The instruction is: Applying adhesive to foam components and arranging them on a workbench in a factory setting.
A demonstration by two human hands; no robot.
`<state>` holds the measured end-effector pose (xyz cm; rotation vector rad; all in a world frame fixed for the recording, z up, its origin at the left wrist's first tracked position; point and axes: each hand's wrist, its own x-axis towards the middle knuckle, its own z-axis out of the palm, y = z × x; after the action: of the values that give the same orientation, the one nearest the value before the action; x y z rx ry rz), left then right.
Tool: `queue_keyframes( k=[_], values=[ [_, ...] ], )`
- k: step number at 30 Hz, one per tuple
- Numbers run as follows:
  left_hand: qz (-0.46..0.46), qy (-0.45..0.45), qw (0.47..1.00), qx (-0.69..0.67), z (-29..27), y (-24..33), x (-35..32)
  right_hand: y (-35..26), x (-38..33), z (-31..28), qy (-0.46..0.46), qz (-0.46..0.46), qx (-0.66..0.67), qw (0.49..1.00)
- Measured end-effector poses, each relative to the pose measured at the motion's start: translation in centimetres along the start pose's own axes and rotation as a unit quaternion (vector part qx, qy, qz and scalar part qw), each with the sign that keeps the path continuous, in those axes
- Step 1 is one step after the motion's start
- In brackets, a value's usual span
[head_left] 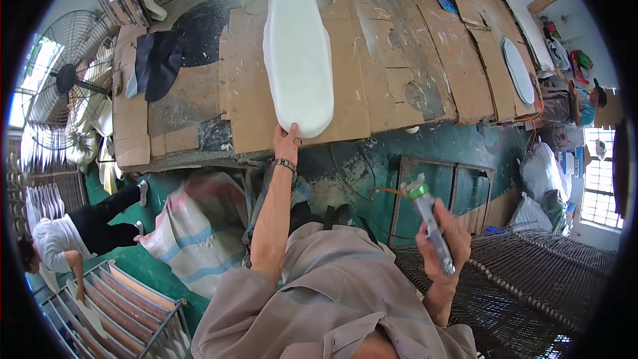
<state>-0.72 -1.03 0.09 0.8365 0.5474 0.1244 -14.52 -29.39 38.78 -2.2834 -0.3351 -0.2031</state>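
The left hand (287, 138) pinches the near end of the white oblong moulding (298, 56), steadying it flat on the cardboard-covered bench (252, 103); the right hand (444, 239) wraps tight round a grey handheld tool (430, 221), raised clear.

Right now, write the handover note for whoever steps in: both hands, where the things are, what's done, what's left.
Left hand: gripping the near end of the long white moulded piece, which lies on the cardboard-covered workbench.
Right hand: holding a grey handheld tool with a green collar, raised, clear of the piece.
Done: piece laid on the bench and steadied.
Left: the tool has not yet touched the piece. A second white piece lies farther right.
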Motion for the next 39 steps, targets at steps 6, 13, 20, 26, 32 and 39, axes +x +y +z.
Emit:
queue_keyframes(
  k=[6,13,20,26,32,39],
  values=[
    [-0.033,-0.003,0.999,-0.024,-0.4,-0.9,-2.8,1.1,-2.0,-1.2,-0.010,0.011,0.021,1.000],
    [-0.137,0.034,0.980,0.138,-9.2,-6.6,-8.5,2.7,-4.8,-3.7,-0.028,0.014,0.041,0.999],
    [-0.277,0.154,0.855,0.411,-30.4,-13.1,-20.3,4.2,-7.5,-6.3,-0.064,0.005,0.092,0.994],
    [-0.350,0.232,0.856,0.301,-28.0,-13.4,-26.8,6.1,-10.2,-7.7,-0.074,0.009,0.075,0.994],
    [-0.350,0.209,0.869,0.280,-22.6,-13.4,-25.7,6.1,-11.6,-9.0,-0.106,0.030,0.081,0.991],
    [-0.226,0.149,0.941,0.201,-16.3,-12.0,-19.5,6.5,-12.8,-9.5,-0.096,0.044,0.095,0.990]
  ],
)
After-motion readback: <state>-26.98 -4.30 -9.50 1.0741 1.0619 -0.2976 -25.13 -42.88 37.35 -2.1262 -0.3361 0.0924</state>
